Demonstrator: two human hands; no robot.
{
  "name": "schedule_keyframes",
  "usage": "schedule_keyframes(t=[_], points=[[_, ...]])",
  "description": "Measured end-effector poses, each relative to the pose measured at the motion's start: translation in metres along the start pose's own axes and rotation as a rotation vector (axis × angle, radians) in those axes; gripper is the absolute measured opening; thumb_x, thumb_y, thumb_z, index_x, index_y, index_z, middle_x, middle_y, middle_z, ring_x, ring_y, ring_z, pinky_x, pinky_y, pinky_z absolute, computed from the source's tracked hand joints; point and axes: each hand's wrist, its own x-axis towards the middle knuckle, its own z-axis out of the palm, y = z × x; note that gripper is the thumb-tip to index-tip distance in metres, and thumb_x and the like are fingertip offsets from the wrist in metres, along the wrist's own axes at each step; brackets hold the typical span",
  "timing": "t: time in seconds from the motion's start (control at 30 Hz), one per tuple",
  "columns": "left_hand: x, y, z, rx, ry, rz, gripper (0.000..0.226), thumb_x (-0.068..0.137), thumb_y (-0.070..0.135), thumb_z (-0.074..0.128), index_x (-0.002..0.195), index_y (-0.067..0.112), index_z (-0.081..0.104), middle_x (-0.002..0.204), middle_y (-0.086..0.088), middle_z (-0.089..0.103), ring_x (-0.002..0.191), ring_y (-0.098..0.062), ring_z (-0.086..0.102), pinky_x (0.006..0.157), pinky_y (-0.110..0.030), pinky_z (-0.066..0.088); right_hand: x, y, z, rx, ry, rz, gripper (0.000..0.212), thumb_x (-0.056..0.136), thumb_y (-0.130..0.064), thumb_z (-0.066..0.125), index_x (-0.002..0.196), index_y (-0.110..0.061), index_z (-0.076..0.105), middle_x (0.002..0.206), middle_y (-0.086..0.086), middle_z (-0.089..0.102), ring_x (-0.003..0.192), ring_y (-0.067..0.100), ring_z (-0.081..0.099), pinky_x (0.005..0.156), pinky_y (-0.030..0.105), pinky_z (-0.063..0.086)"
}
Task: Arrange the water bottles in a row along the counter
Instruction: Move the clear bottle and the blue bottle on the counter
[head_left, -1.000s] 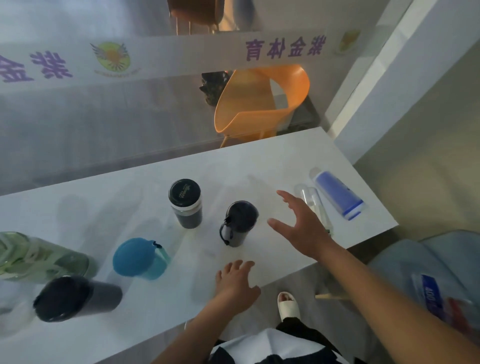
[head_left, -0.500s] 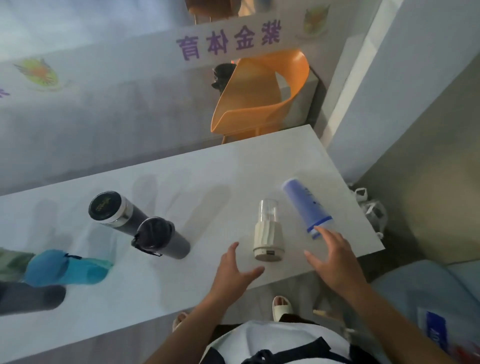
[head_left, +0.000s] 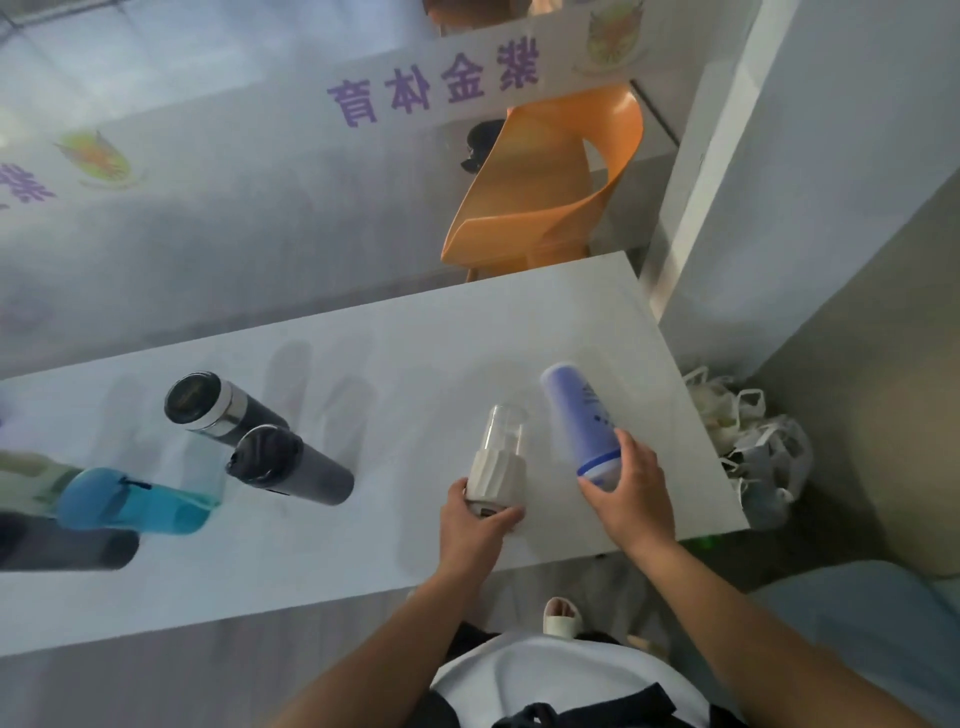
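While gripped: clear bottle (head_left: 500, 451) w/ cream base

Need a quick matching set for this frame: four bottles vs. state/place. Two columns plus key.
1. purple bottle
2. clear bottle with white base
3. teal bottle
4. steel-banded black flask

A. in the left hand grip
B. free, behind the black bottle
C. in the right hand grip
D. free, near the left edge

Pairs: 1-C, 2-A, 3-D, 4-B
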Motion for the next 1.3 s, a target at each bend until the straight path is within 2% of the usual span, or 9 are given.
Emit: schedule_keyframes(t=[0.17,0.27,0.37,0.5,0.77,0.93,1.13,1.23,1.3], points=[[0.004,0.009,-0.024,0.083,0.07,0.062,0.081,0.049,0.037,0.085,0.122,0.032,0.051,0.116,-0.005,0.052,0.093,-0.02,0.064,0.08,-0.042,0.06,0.0,0.007,0.003,0.126,-0.024,0.021,0.087,0.076,-0.041,0.075,0.147,-0.026,0.027,0.138,0.011,0.042,0.118,0.031,0.052,0.094,0.047,0.051],[0.006,0.035,-0.048,0.17,0.103,0.148,0.075,0.063,0.026,0.085,0.129,0.031,0.048,0.117,0.001,0.041,0.101,-0.018,0.056,0.087,-0.034,0.055,-0.003,0.006,0.006,0.155,-0.022,0.01,0.086,0.077,-0.038,0.076,0.148,-0.025,0.028,0.138,0.012,0.041,0.118,0.031,0.051,0.094,0.045,0.051],[0.023,0.068,-0.074,0.333,0.093,0.272,0.075,0.066,0.023,0.084,0.131,0.032,0.047,0.12,0.0,0.039,0.105,-0.021,0.05,0.085,-0.027,0.046,-0.006,0.002,0.007,0.152,-0.006,-0.004,0.083,0.079,-0.029,0.077,0.148,-0.019,0.032,0.139,0.016,0.041,0.121,0.033,0.048,0.096,0.041,0.045],[0.048,0.102,-0.098,0.497,0.093,0.358,0.076,0.065,0.027,0.084,0.13,0.035,0.045,0.116,-0.001,0.044,0.104,-0.026,0.049,0.083,-0.032,0.042,-0.009,0.002,0.011,0.157,0.004,-0.003,0.083,0.077,-0.024,0.078,0.147,-0.023,0.034,0.135,0.017,0.041,0.117,0.033,0.049,0.096,0.043,0.046],[0.084,0.131,-0.104,0.629,0.005,0.347,0.078,0.066,0.027,0.086,0.133,0.029,0.048,0.115,-0.004,0.045,0.107,-0.028,0.051,0.081,-0.031,0.042,-0.011,0.002,0.014,0.138,-0.008,-0.017,0.088,0.073,-0.02,0.08,0.147,-0.026,0.033,0.13,0.015,0.042,0.112,0.032,0.049,0.095,0.047,0.049],[0.09,0.13,-0.098,0.652,-0.041,0.348,0.081,0.066,0.029,0.085,0.136,0.035,0.044,0.116,-0.002,0.044,0.116,-0.031,0.046,0.094,-0.039,0.046,-0.012,0.005,0.017,0.138,-0.004,-0.013,0.091,0.071,-0.023,0.081,0.145,-0.026,0.029,0.134,0.011,0.041,0.117,0.03,0.047,0.095,0.049,0.051],[0.088,0.126,-0.098,0.617,-0.049,0.352,0.087,0.071,0.032,0.082,0.145,0.037,0.035,0.135,-0.005,0.044,0.127,-0.032,0.038,0.102,-0.041,0.04,-0.015,0.001,0.011,0.145,0.008,-0.001,0.087,0.074,-0.029,0.08,0.144,-0.024,0.028,0.134,0.006,0.041,0.12,0.027,0.048,0.094,0.044,0.054],[0.077,0.126,-0.101,0.645,0.035,0.412,0.088,0.076,0.048,0.076,0.149,0.039,0.027,0.155,-0.006,0.025,0.142,-0.032,0.018,0.113,-0.047,0.028,-0.014,-0.011,-0.001,0.125,0.04,-0.02,0.086,0.073,-0.027,0.082,0.143,-0.019,0.032,0.133,0.011,0.044,0.119,0.029,0.047,0.093,0.043,0.052],[0.063,0.125,-0.099,0.668,0.141,0.535,0.084,0.08,0.053,0.07,0.15,0.039,0.025,0.161,-0.003,0.015,0.146,-0.03,0.01,0.116,-0.05,0.021,-0.009,-0.02,-0.012,0.08,0.077,-0.076,0.084,0.07,-0.026,0.084,0.14,-0.017,0.037,0.131,0.014,0.047,0.116,0.032,0.047,0.091,0.043,0.051]])
